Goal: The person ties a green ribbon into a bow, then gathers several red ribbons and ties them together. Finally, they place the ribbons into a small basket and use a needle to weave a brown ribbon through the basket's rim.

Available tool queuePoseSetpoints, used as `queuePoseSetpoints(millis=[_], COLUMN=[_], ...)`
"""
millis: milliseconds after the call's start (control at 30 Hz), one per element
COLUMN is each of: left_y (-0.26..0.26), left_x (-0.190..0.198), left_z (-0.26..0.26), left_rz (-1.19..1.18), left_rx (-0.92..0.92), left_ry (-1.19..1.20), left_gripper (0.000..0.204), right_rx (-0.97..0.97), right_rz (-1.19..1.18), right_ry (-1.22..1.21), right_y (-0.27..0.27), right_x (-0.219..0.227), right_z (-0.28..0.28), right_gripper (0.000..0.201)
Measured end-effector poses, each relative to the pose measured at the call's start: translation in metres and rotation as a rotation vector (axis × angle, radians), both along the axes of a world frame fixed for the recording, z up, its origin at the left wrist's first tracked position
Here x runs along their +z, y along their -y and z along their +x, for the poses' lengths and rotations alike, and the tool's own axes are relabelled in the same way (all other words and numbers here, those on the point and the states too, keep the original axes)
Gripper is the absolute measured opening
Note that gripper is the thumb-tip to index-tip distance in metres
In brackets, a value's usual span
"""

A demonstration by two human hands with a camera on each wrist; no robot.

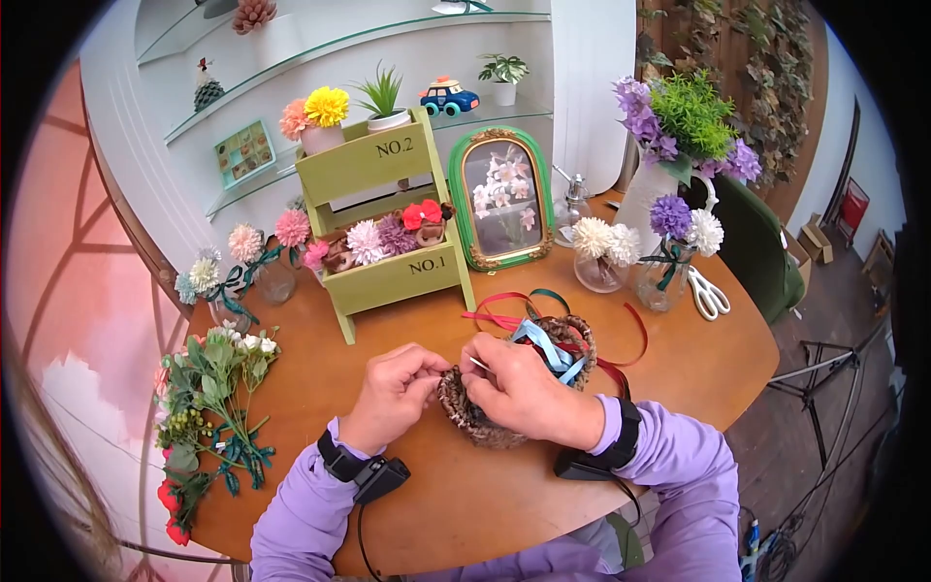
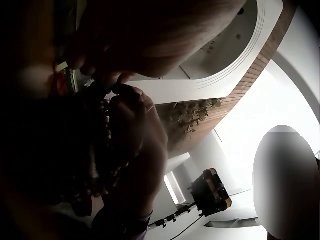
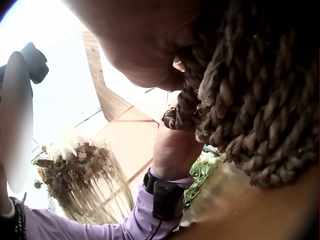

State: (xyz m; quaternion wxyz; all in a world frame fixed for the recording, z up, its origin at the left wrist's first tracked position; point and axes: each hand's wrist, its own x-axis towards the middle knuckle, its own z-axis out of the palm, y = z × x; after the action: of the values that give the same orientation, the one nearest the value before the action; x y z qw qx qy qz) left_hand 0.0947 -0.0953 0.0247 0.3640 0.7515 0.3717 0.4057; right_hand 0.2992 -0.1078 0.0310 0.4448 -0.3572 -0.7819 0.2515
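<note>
A braided, brown rope-like basket stands on the table in front of the person, with blue ribbon and red ribbon at its far right side. The left hand pinches the basket's left rim between thumb and fingers. Right beside it, the right hand reaches over the basket and pinches a thin white stick-like piece; its far end is hidden. The right wrist view shows the coarse weave close up, with the left hand behind it. The left wrist view is mostly dark.
Loose red ribbon curls over the table beyond the basket. Artificial flower stems lie at left. A green two-tier stand, a framed flower picture, glass flower vases and white scissors stand or lie farther back.
</note>
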Motion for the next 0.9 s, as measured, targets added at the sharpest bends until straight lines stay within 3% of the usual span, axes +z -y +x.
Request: queuePoseSetpoints(millis=[100, 167, 333, 433, 500, 600, 667, 700, 800, 900], left_y=[-0.005, -0.007, -0.009, -0.007, -0.008, -0.010, -0.010, -0.010, -0.012, -0.011], left_x=[0.001, 0.002, 0.001, 0.006, 0.011, 0.018, 0.017, 0.016, 0.015, 0.016], left_z=[-0.005, -0.008, -0.005, 0.003, 0.007, 0.010, 0.010, 0.011, 0.010, 0.013], left_rz=[0.191, 0.170, 0.136, 0.269, 0.527, 0.584, 0.587, 0.590, 0.589, 0.651], left_rx=[-0.039, -0.046, -0.048, -0.010, 0.004, -0.013, -0.006, -0.003, -0.020, -0.001], left_ry=[-0.129, -0.153, -0.146, -0.229, -0.349, -0.379, -0.353, -0.328, -0.280, -0.238], left_gripper=[0.008, 0.007, 0.008, 0.012, 0.020, 0.025, 0.023, 0.021, 0.018, 0.012], right_rx=[0.088, 0.167, 0.140, 0.142, 0.156, 0.226, 0.005, 0.004, 0.041, 0.233], right_rz=[-0.100, -0.040, -0.088, -0.110, -0.139, -0.129, -0.014, -0.013, -0.193, -0.345], right_ry=[0.050, 0.148, 0.121, 0.174, 0.237, 0.245, 0.111, 0.111, -0.091, -0.262], right_y=[0.004, 0.005, 0.003, 0.004, 0.004, 0.001, 0.000, 0.000, -0.003, -0.020], right_x=[0.003, 0.004, 0.006, 0.009, 0.010, 0.006, -0.005, -0.005, 0.007, -0.008], right_z=[0.002, 0.003, 0.003, 0.002, 0.002, 0.002, -0.003, -0.003, -0.003, -0.006], right_gripper=[0.011, 0.014, 0.021, 0.019, 0.019, 0.015, 0.010, 0.010, 0.010, 0.010])
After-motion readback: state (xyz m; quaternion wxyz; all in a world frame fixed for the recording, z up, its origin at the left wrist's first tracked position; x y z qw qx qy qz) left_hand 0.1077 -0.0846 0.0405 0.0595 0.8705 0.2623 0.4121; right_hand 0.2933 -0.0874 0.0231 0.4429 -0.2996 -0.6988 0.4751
